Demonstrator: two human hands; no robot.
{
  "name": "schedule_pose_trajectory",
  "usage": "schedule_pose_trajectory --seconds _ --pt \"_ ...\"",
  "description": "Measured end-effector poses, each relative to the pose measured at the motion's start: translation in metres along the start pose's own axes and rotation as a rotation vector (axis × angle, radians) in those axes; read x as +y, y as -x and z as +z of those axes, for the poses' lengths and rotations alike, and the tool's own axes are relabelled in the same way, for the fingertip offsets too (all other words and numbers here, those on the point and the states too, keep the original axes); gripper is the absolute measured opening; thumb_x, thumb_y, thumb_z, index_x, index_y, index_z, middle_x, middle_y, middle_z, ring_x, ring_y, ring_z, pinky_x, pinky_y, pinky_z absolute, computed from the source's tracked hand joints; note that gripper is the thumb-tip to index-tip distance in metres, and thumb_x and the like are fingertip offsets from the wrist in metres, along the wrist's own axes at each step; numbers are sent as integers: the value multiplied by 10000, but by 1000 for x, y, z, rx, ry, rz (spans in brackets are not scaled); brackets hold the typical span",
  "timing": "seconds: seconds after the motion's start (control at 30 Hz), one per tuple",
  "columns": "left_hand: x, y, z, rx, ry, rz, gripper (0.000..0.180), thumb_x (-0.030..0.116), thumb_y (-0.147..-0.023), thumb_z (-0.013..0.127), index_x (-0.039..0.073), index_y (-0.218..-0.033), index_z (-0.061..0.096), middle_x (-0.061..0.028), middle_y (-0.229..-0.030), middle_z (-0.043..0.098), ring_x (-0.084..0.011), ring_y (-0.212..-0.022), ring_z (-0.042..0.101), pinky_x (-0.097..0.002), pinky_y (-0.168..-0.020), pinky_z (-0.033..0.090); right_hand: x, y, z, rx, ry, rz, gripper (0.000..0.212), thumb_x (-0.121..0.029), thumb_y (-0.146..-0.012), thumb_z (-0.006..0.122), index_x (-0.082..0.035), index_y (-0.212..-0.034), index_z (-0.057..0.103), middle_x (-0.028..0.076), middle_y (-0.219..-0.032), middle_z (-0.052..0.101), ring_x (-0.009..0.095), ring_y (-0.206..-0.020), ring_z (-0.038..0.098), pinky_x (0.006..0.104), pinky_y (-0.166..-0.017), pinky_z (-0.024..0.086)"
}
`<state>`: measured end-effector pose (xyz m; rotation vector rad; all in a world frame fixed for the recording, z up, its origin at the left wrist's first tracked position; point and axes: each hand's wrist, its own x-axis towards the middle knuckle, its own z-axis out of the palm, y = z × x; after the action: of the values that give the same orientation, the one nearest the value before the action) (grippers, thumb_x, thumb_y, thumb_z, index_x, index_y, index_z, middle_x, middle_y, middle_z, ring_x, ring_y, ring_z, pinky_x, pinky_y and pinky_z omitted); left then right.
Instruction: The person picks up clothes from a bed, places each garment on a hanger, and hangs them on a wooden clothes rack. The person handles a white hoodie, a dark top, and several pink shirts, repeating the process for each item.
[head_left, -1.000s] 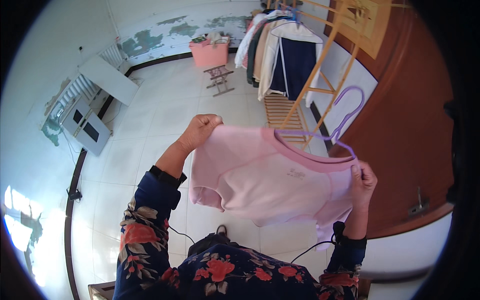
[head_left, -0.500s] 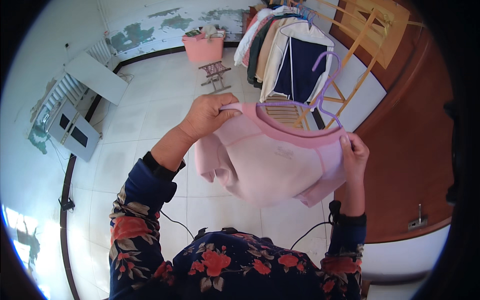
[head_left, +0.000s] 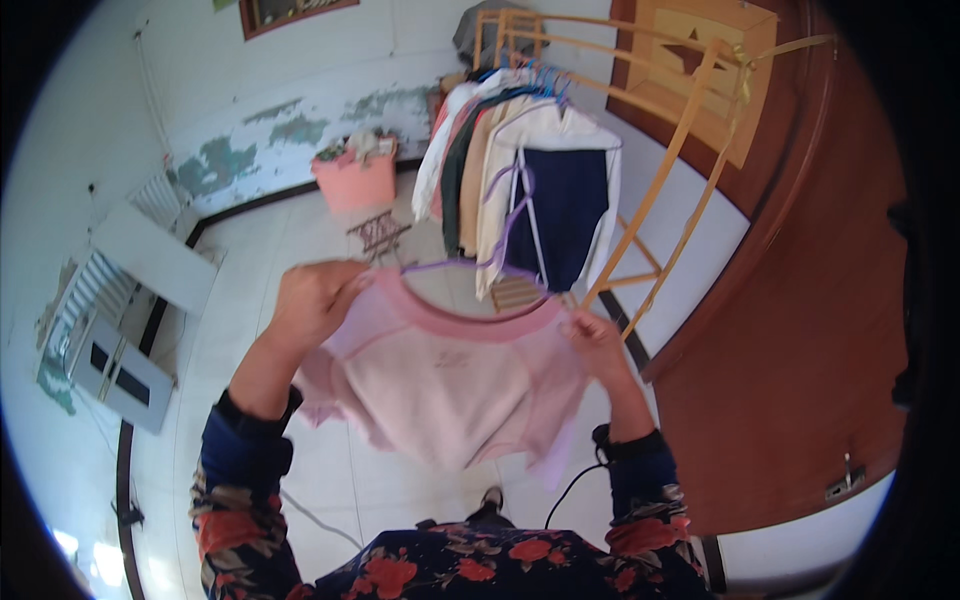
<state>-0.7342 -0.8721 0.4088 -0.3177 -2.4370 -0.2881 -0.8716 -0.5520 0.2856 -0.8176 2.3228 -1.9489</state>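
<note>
White floor tiles are filling most of my view, running back to a wall with peeling green paint where a pink tub is sitting. Just in front of the tub, a small folding stool is standing on the tiles. Off to my left, a white radiator is leaning along the wall.

I am holding a pink sweater up at chest height with both hands, well clear of the floor. My left hand is gripping the sweater's left shoulder, fingers curled tight and pinching the cloth together with one end of a purple hanger, whose bar is showing above the darker pink collar. My right hand is pinching the right shoulder seam, fingers pressed together on the fabric. The body of the sweater is hanging loose between my forearms.

Beyond the sweater, a wooden drying rack is standing by a brown door, with several garments hanging on it in a row, the nearest one navy with white sleeves.
</note>
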Motion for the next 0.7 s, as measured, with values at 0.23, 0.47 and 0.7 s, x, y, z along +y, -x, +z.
schedule_pose_trajectory --seconds 0.23,0.47,0.7 --pt "-21 -53 10 -213 217 -324 132 135 -837 503 11 -817 544 -99 -606 486 -159 -534 455 -265 -536 395 43 -132 31 206 -244 -195 75 -76 -795 566 -21 -843 584 -34 -695 537 19 -638 460 176 -582 390" --pt "-63 -97 58 -230 684 -575 135 121 -835 538 -9 -822 572 45 -669 528 -35 -619 429 -205 -551 390 68 -234 48 364 42 -246 145 -158 -768 590 -33 -840 580 95 -761 582 209 -660 553 296 -617 439" --pt "-134 -159 148 -304 862 -576 143 121 -836 524 -4 -864 587 33 -684 552 -37 -635 469 -211 -584 414 99 -308 40 288 127 -452 142 -84 -752 526 -45 -879 577 131 -796 572 298 -758 543 350 -690 425"
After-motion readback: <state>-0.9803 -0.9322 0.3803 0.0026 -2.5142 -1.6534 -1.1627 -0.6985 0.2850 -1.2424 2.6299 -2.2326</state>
